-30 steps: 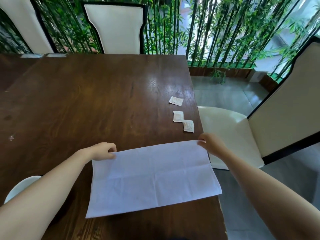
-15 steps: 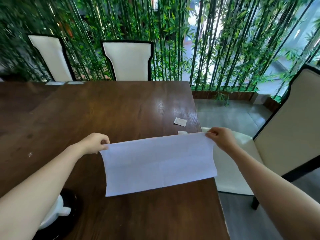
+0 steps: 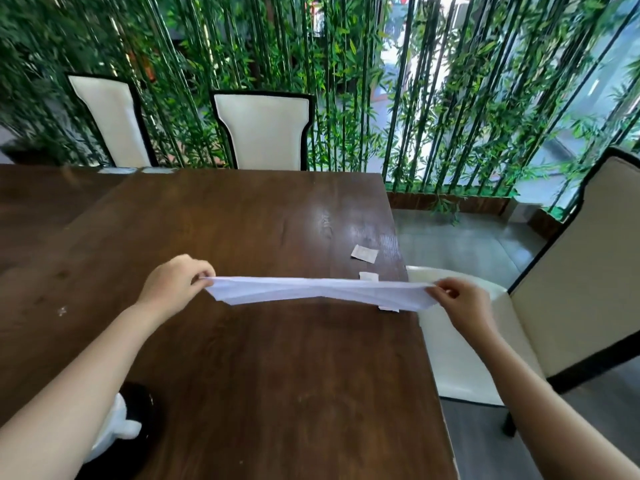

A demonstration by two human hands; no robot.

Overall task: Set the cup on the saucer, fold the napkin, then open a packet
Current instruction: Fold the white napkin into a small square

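Observation:
A white napkin (image 3: 318, 292) hangs stretched in the air above the dark wooden table (image 3: 242, 358), seen almost edge-on. My left hand (image 3: 173, 285) pinches its left corner and my right hand (image 3: 460, 303) pinches its right corner. A white cup (image 3: 116, 431) stands on a black saucer (image 3: 138, 403) at the lower left, partly hidden by my left forearm. One small white packet (image 3: 363, 253) lies flat near the table's right edge. Two more packets (image 3: 369, 276) peek out above and below the napkin, mostly hidden by it.
Two white chairs (image 3: 263, 133) stand at the far side of the table. Another white chair (image 3: 460, 358) sits close to the table's right edge, under my right arm. Green bamboo stems fill the background.
Both hands have lifted the napkin's far edge off the table and pulled it taut in the air. The view has tilted up, bringing the cup and saucer into sight.

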